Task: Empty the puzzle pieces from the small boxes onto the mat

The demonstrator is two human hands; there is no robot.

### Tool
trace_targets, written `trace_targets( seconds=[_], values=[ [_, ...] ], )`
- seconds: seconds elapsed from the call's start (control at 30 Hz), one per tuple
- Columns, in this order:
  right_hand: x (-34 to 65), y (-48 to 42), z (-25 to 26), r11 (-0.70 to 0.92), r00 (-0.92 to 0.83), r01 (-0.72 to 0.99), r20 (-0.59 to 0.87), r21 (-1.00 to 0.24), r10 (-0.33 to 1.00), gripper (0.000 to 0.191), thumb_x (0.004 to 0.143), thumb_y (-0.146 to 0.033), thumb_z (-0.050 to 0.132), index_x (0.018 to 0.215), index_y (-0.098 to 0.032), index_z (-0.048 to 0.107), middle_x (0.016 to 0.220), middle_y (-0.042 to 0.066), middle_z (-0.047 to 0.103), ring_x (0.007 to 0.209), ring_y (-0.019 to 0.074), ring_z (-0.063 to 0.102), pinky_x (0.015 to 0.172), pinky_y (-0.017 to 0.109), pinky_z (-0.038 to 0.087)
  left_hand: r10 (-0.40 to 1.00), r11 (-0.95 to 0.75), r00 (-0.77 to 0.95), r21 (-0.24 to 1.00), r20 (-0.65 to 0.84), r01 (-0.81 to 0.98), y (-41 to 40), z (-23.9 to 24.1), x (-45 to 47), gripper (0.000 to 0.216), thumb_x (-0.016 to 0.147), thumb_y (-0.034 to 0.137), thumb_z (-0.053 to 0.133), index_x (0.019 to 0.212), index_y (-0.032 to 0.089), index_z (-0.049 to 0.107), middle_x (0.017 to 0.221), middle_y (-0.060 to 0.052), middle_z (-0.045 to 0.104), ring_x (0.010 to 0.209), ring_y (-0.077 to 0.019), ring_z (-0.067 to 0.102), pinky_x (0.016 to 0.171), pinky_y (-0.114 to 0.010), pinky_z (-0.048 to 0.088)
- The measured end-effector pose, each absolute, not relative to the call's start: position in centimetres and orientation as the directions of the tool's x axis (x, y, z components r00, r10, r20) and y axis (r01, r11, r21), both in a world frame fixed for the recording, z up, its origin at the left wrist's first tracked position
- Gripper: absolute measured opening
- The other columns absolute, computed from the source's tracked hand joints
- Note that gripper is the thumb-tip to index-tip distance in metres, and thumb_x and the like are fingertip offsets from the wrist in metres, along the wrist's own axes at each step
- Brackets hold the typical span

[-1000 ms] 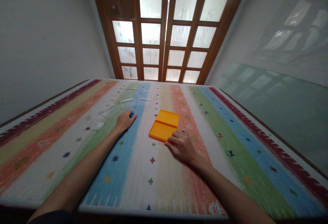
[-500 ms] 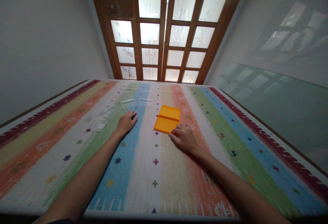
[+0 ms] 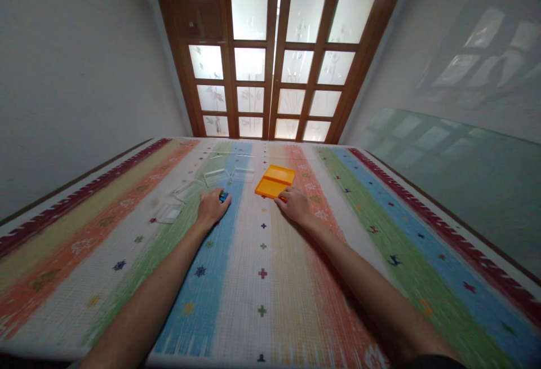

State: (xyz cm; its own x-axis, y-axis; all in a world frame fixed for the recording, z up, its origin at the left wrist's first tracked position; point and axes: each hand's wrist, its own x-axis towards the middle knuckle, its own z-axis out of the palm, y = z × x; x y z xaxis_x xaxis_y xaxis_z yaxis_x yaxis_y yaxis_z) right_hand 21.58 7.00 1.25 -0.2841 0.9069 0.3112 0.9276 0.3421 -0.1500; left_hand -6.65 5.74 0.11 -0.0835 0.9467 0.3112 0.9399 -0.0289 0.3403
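Left hand (image 3: pixel 213 207) is lying curled over a small blue piece (image 3: pixel 224 195) on the striped cloth of the table (image 3: pixel 262 279), fingers bent down around it; I am reading that as a loose grip, though most of the piece is hiding under the fingers. Right hand (image 3: pixel 295 205) is resting with fingers bent against the near corner of the orange tray (image 3: pixel 274 181), touching its edge; I cannot tell whether it is pinching the rim or only pressing on it. From the head view, I am judging the work as barely begun: the tray is lying open and looks bare inside, and the clear plastic pieces (image 3: pixel 203 183) are sitting spread out beyond the left hand, apart from the tray. I am finding their outlines faint and their number hard to count.
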Motion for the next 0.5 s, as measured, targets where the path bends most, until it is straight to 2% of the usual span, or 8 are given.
trace_targets(
  seconds=[0.2,0.37,0.5],
  values=[
    [21.0,8.9,1.2,0.326,-0.269,0.933,0.309,-0.152,0.912,0.028,0.098,-0.036,0.061,0.101,-0.017,0.081,0.106,0.013,0.074,0.101,0.0264,0.062,0.084,0.035,0.04,0.954,-0.085,-0.029,0.365,0.297,0.927,5.9,0.2,-6.8,0.03,0.093,0.029,0.054,0.112,0.017,0.074,0.118,-0.012,0.077,0.11,-0.0273,0.072,0.102,-0.038,0.051],
    [20.6,9.9,1.1,0.32,-0.26,0.934,0.309,-0.162,0.915,0.027,0.099,-0.035,0.06,0.102,-0.018,0.081,0.106,0.013,0.074,0.102,0.026,0.062,0.084,0.034,0.041,0.951,-0.097,-0.027,0.38,0.309,0.92,5.9,0.3,-6.9,0.03,0.092,0.027,0.053,0.111,0.018,0.075,0.112,-0.011,0.079,0.105,-0.0261,0.074,0.1,-0.037,0.053],
    [20.6,10.3,1.0,0.317,-0.256,0.933,0.309,-0.168,0.916,0.026,0.098,-0.035,0.061,0.102,-0.019,0.081,0.109,0.013,0.074,0.104,0.0261,0.061,0.086,0.034,0.042,0.946,-0.062,-0.068,0.383,0.318,0.922,5.7,0.4,-6.8,0.034,0.091,0.029,0.056,0.117,0.017,0.074,0.116,-0.012,0.078,0.109,-0.0273,0.073,0.101,-0.037,0.052]
  ],
)
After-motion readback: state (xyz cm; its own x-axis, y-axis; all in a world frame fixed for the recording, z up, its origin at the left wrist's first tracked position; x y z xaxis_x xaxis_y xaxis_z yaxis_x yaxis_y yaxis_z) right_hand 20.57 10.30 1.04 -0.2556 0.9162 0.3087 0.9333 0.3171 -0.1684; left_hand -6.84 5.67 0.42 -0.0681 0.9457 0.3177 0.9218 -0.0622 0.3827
